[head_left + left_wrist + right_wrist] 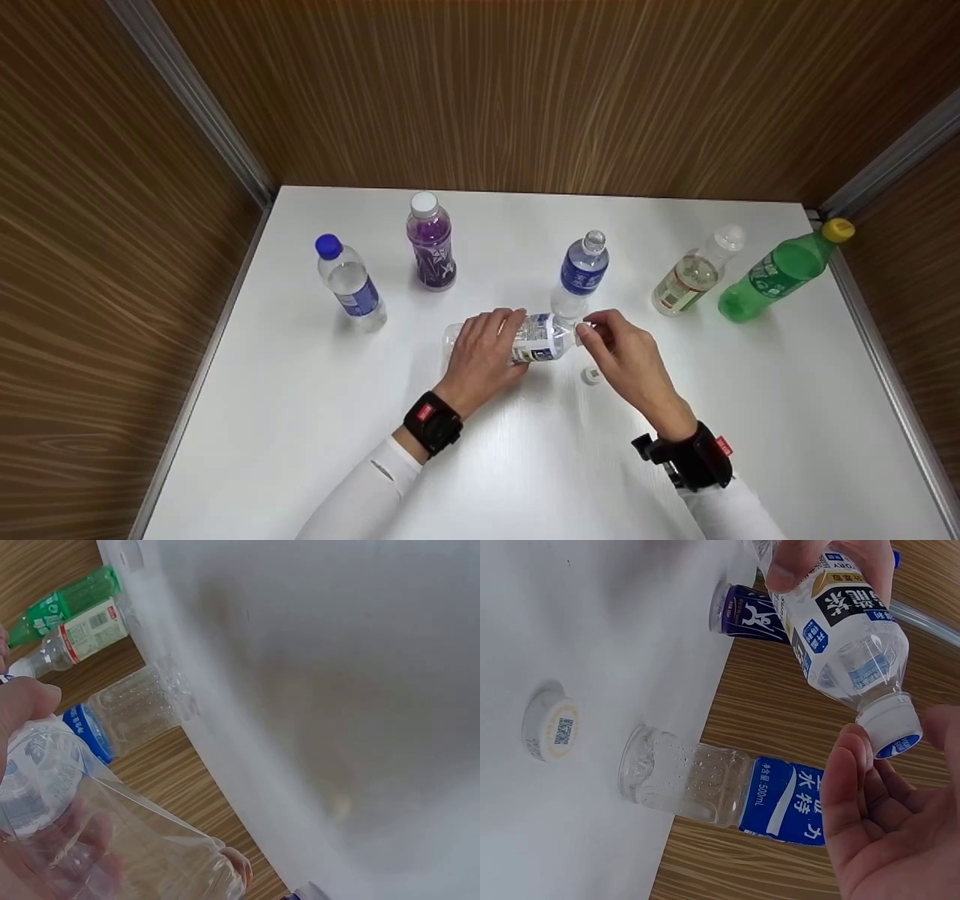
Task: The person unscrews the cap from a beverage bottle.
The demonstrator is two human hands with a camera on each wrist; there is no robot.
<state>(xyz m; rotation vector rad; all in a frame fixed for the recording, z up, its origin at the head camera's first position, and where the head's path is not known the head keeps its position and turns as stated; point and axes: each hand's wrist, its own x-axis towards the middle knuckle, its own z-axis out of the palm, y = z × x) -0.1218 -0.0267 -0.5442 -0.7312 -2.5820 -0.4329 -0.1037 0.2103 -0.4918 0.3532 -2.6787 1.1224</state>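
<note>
Just below the head view's centre, our left hand [484, 356] grips the sideways bottle [536, 339]; our right hand [628, 364] pinches its cap [889, 724]. We judge this cap-turning; the next move needs a steady bottle.

Glare whitens the near middle of the smooth white desk [495, 480]; a faint, soft shadow lies below the clear plastic bottle with a white-and-blue label [536, 339]. The left wrist view is dimmer and hazy, the right sharper.

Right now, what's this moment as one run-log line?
left hand: holds white-labelled bottle sideways | right hand: pinches its white cap | loose cap: on table | uncapped blue-labelled bottle: standing
</note>
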